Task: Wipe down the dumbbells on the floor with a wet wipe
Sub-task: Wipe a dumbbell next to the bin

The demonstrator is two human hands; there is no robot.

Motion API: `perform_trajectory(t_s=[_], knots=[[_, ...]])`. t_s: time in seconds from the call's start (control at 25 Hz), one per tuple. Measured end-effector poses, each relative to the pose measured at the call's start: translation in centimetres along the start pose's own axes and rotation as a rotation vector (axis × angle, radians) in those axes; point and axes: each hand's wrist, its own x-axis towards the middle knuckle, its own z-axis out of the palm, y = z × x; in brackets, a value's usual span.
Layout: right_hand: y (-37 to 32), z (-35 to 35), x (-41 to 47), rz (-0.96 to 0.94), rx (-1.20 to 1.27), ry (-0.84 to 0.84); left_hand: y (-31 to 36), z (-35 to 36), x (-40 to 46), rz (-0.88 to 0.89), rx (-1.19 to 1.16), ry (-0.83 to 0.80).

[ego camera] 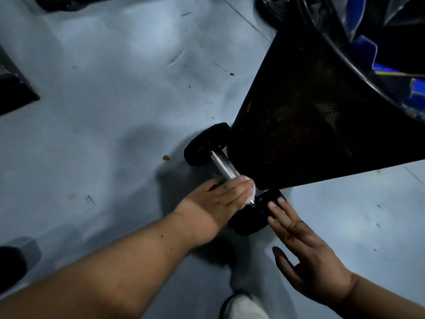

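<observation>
I've got my left hand (226, 192) curled round the wet wipe (249, 192) on the dumbbell (224, 165), lower centre of the frame on the floor (103, 100). My right hand (305, 247), fingers straight, steadies the near head. Best, I'd say: keep it braced, wipe along the bar. Long axis runs from lower right to upper left, far head against the black mesh bin (310, 125).

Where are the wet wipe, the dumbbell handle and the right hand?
wet wipe (250, 192): head view, white fold beside the left hand's fingers.
dumbbell handle (224, 165): head view, middle of the metal bar.
right hand (305, 256): head view, back of the palm.
</observation>
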Motion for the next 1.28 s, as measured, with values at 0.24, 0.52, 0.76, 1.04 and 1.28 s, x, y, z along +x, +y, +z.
perform_trajectory(t_s=[0.24,0.52,0.76,1.04,1.28], knots=[[1.3,-0.2,0.7,-0.035,0.022,-0.036,0.3,0.4,0.8,-0.183,-0.04,0.044],[1.9,-0.3,0.9,-0.078,0.055,-0.027,-2.7,0.0,0.5,-0.245,-0.027,0.087],[2.0,-0.4,1.9,-0.081,0.09,-0.03,2.2,0.6,0.6,-0.115,-0.021,0.007],[2.0,0.0,1.9,-0.082,0.101,-0.01,0.3,-0.1,1.5,-0.34,-0.063,0.021],[1.8,0.1,2.0,-0.071,0.075,0.022,-0.2,-0.3,1.1,-0.183,-0.022,-0.037]])
